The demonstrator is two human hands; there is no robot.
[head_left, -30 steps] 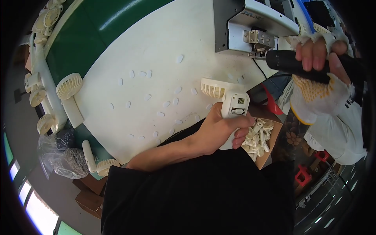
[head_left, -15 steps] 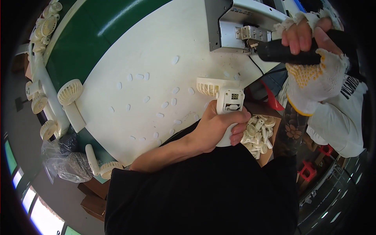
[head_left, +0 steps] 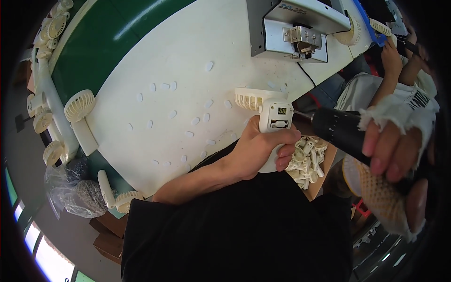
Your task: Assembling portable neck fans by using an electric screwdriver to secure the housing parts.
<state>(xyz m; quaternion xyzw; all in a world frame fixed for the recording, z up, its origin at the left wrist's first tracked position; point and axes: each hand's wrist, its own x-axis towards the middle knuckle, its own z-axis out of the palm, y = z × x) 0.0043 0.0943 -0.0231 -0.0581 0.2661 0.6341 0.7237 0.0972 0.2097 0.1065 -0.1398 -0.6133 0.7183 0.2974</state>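
Note:
My left hand (head_left: 265,145) is wrapped round the handle of a cream handheld fan (head_left: 275,110). The fan's cage points left, and a small display shows on the handle. In its fingertip-cut, worn white glove, my right hand (head_left: 394,145) grips a black electric screwdriver (head_left: 336,126). The bit points left and ends at the right side of the fan handle, just below the head. I cannot tell whether it sits in a screw. Small white oval pieces (head_left: 195,121) lie scattered on the white table (head_left: 164,141) beyond my left forearm.
A metal screw dispenser (head_left: 300,37) stands at the table's far right. Below my hands, a cardboard box (head_left: 326,171) holds many fan parts. More fans (head_left: 80,105) and a plastic bag (head_left: 70,192) are at the left. Another person's arm (head_left: 391,61) is at the upper right.
My right hand has brought the screwdriver down from the dispenser to the fan's side. My left hand keeps the fan nearly in place. The other person's arms now show.

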